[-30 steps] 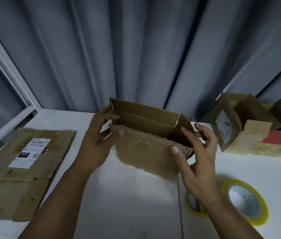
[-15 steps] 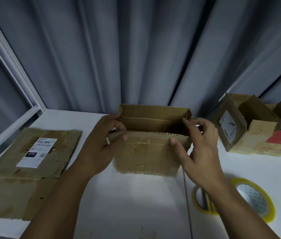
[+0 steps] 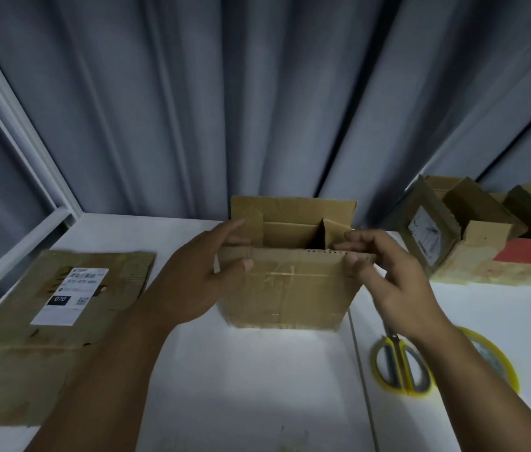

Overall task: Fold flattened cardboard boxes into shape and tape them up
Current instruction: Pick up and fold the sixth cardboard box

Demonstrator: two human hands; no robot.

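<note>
One box [image 3: 285, 288] is squared up, left hand [image 3: 199, 282] and right hand [image 3: 388, 282] gripping its near flap [image 3: 293, 256]; top open, taping outstanding, one flattened box [image 3: 45, 321] waiting on the tabletop [image 3: 251, 386].

Grey pleated curtain [image 3: 257, 93] behind white table [image 3: 241, 386]; yellow-handled scissors [image 3: 402, 370] flat at its right

Dim, cool bluish light overall; brightest patch on white table [image 3: 257, 370] right in front of cardboard box [image 3: 287, 288], whose front is in shade. Right hand [image 3: 398, 288] smeared by motion blur; scissors [image 3: 401, 367] & tape roll [image 3: 494, 355] soft too. Wide-angle distortion: curtain [image 3: 257, 109] folds & window frame [image 3: 23, 132] fan outward twd edges.
</note>
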